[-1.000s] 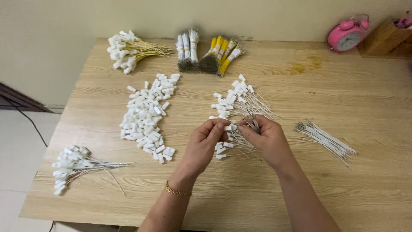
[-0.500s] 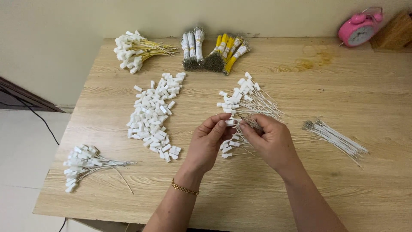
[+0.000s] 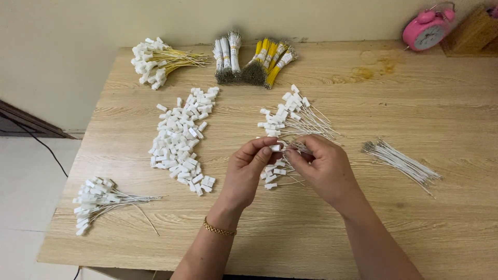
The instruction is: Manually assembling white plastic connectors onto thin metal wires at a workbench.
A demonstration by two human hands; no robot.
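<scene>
Over the middle of the wooden table [image 3: 363, 223], my left hand [image 3: 248, 171] pinches a small white plastic connector [image 3: 275, 148] between thumb and fingers. My right hand [image 3: 326, 168] holds thin white wires that run into that connector. Both hands meet above a loose spread of white wires with connectors [image 3: 290, 116]. A gold bracelet sits on my left wrist.
A pile of loose white connectors [image 3: 181, 140] lies left of my hands. Bare white wires [image 3: 402, 163] lie to the right. A finished white bundle [image 3: 98, 199] is at the front left. Yellow-wired connectors [image 3: 155, 62], wire bundles [image 3: 254, 59], a pink alarm clock [image 3: 426, 32] line the back.
My hands stay together on the connector and wires with only small finger movement. The view has shifted slightly, so the table's things sit a little lower and to the right.
</scene>
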